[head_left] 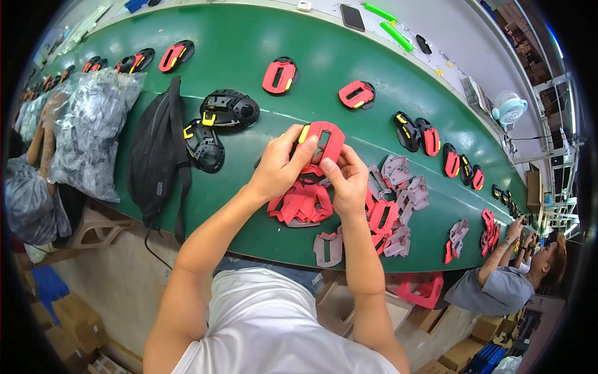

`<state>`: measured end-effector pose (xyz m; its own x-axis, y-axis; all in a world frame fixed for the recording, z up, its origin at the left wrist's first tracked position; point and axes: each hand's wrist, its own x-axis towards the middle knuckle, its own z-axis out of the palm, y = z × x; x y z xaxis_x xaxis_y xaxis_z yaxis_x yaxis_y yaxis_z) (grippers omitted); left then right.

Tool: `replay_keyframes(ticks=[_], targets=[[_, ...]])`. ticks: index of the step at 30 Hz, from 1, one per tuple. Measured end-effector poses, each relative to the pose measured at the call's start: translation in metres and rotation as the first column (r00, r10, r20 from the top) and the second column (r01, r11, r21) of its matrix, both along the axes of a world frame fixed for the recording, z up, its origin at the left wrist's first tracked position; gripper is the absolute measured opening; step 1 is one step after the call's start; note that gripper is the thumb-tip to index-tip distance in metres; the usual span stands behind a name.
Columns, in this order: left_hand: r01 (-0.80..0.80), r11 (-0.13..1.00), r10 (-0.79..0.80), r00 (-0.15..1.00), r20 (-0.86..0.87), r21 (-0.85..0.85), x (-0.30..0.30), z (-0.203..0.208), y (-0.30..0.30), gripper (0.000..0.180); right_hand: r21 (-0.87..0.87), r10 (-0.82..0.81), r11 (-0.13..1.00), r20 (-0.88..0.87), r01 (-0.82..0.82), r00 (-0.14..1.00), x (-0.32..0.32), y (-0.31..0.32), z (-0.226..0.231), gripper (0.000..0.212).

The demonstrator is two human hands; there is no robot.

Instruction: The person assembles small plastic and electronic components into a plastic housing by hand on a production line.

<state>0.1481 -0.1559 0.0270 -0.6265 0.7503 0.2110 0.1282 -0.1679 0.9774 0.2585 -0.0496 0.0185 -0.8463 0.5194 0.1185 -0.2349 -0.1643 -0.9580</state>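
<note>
Above the green tabletop point(237, 206), both my hands are closed around a red plastic cover with a long slot point(335, 138). It has a yellow tab at its left edge and black plastic beneath it. My left hand point(281, 163) grips its left side, the thumb lying on the red face. My right hand point(350, 181) holds its lower right side with thumb and fingers. What lies under the fingers is hidden. Just below my hands is a heap of loose red covers point(298, 204). To the right are several covers with greyish-pink undersides point(411, 194).
Two black parts with yellow tabs point(229, 111) lie left of my hands. Beyond them are a black bag point(152, 146) and a clear plastic sack point(93, 134). Red-and-black pieces point(280, 76) line the far side. A phone point(352, 17) lies behind. A co-worker point(498, 290) sits at right.
</note>
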Motion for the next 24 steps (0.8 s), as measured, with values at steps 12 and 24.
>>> replay_keyframes(ticks=[12, 24], targets=[[0.191, 0.980, -0.186, 0.977, 0.106, -0.048, -0.018, -0.018, -0.001, 0.043, -0.079, 0.038, 0.996, 0.062, -0.033, 0.997, -0.001, 0.004, -0.007, 0.040], [0.336, 0.912, -0.410, 0.731, 0.546, 0.235, -0.028, -0.009, -0.010, 0.050, 0.977, -0.168, 0.178, -0.091, 0.121, 0.982, 0.004, 0.004, 0.014, 0.029]])
